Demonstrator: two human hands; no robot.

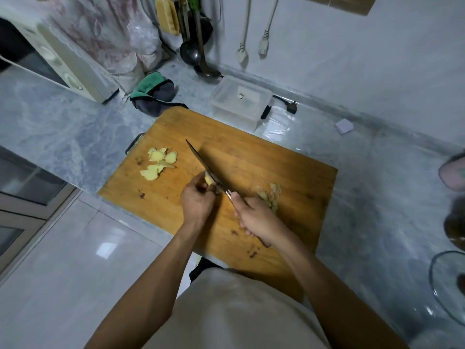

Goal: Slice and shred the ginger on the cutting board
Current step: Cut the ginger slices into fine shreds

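Observation:
A wooden cutting board (pixel 264 159) lies on the marble counter. Several pale yellow ginger slices (pixel 159 162) lie in a loose pile at the board's left. My left hand (pixel 197 197) pinches a small ginger piece (pixel 208 181) near the board's middle, fingers curled over it. My right hand (pixel 259 220) grips the handle of a knife (pixel 203 165), whose blade points away and left with its edge against the held ginger. A heap of ginger peel (pixel 273 196) lies just beyond my right hand.
A clear plastic box (pixel 240 100) stands behind the board, a green and grey cloth (pixel 153 95) to its left. Ladles (pixel 198 59) hang at the wall. A microwave (pixel 50 59) sits at the far left, a glass lid (pixel 446 285) at the right edge.

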